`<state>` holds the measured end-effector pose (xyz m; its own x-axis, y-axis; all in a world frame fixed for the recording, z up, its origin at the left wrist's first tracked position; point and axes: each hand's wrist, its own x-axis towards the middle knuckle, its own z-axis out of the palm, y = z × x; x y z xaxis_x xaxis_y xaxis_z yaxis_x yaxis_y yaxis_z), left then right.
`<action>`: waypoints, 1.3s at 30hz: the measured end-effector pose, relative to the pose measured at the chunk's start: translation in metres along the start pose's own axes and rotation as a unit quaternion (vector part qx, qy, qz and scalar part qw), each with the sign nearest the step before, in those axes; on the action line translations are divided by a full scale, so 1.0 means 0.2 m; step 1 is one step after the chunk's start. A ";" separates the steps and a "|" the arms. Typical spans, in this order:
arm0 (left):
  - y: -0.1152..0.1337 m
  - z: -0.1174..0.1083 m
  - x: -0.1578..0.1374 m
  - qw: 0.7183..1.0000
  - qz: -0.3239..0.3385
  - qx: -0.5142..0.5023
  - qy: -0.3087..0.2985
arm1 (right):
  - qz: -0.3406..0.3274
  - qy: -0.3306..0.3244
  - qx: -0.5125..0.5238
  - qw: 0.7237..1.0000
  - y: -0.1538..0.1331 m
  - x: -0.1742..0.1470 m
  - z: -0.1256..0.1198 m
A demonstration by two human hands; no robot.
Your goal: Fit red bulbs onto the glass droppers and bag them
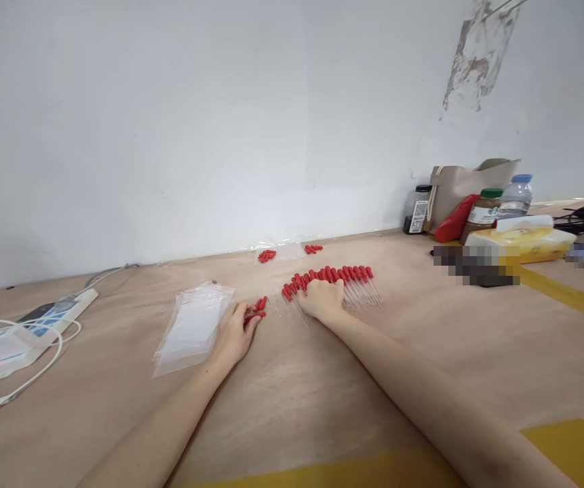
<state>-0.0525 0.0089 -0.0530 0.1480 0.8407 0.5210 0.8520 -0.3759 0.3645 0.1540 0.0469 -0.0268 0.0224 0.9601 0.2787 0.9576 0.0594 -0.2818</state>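
Observation:
A row of glass droppers (pixel 355 273) with red rubber bulbs lies fanned out on the brown table. My right hand (pixel 323 298) is over the middle of this row, its fingers curled down among the bulbs; what they grip is hidden. To the left, my left hand (pixel 235 331) pinches a dropper (pixel 254 316) by its red bulb. Just beyond those fingertips lie loose droppers (pixel 261 303), their thin glass tubes hard to see. A stack of clear plastic bags (pixel 195 325) lies beside my left hand, on its outer side.
Bagged red-bulbed pieces (pixel 266 256) lie near the wall, with more red bulbs (pixel 313 249) beside them. A power strip (pixel 37 335) with white cables is at far left. At right stand a tissue pack (pixel 523 240), jars, a bottle (pixel 516 196) and a beige bag (pixel 454 193).

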 end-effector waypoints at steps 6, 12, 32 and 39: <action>0.01 -0.01 0.01 1.000 0.014 -0.003 -0.005 | -0.062 0.009 0.030 0.998 -0.03 -0.04 -0.02; 0.01 -0.01 0.00 0.999 0.029 0.001 0.012 | -0.109 0.010 0.022 0.994 -0.13 -0.08 0.03; 0.10 -0.03 -0.02 0.999 0.045 0.000 -0.014 | -0.344 -0.029 0.031 0.938 0.21 -0.20 -0.21; 0.24 -0.01 -0.08 0.979 0.147 -0.114 -0.087 | -0.383 -0.087 0.037 0.919 0.40 -0.29 -0.22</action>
<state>-0.0152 -0.0232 -0.0414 0.4697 0.7294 0.4974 0.6282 -0.6720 0.3922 0.2419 -0.0160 -0.0250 -0.7025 0.6578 0.2716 0.6512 0.7481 -0.1274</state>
